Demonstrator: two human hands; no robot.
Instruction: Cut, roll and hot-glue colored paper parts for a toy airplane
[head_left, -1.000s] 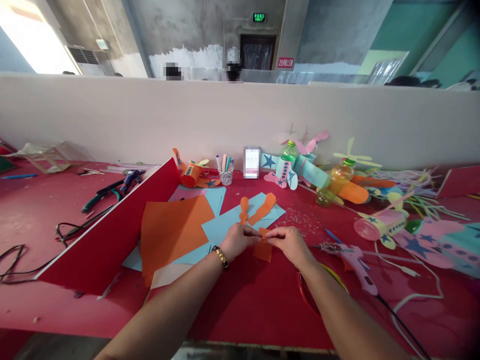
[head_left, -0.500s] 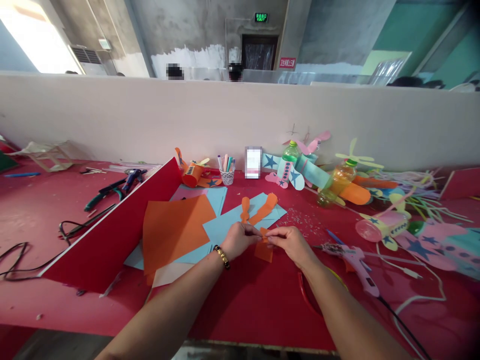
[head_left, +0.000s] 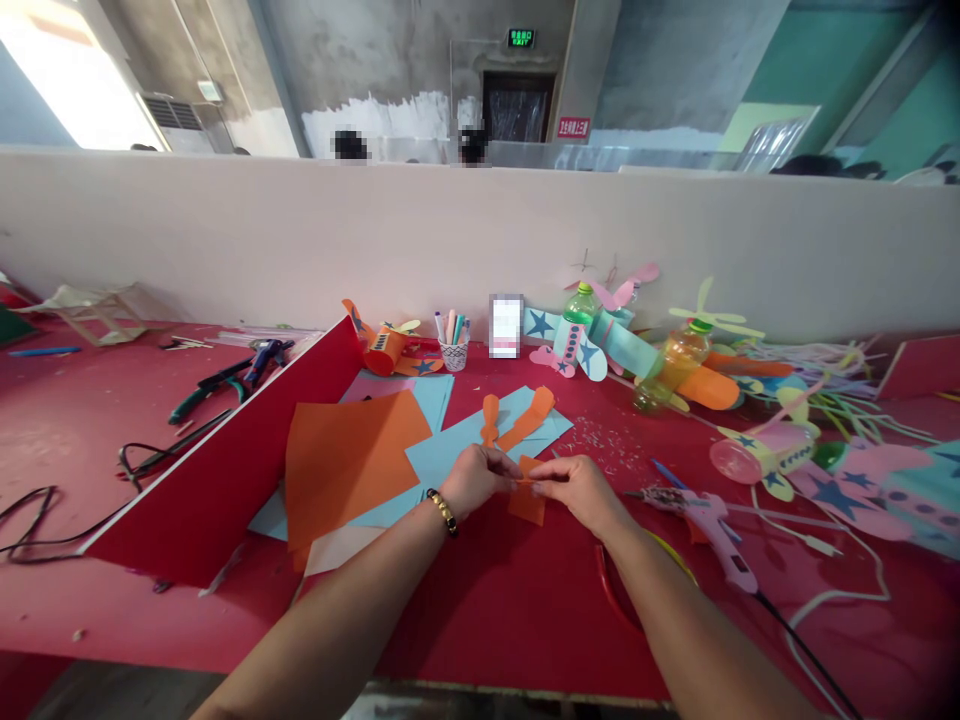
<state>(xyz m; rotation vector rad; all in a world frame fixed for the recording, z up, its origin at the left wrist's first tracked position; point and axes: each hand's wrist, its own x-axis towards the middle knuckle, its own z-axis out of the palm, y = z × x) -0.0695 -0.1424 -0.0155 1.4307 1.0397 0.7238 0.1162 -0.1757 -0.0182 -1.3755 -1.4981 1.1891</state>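
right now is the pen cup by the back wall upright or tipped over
Upright: the pen cup stands on the red table, with pens sticking up from its top.

Our paper piece (head_left: 527,507) is plain orange, our bench (head_left: 480,620) red, our sheet (head_left: 442,458) light blue. We have a pink glue gun (head_left: 718,542), a white cup (head_left: 453,357) patterned with dark lattice, and a pink bottle (head_left: 733,461) with blue-starred yellow wings (head_left: 778,487).
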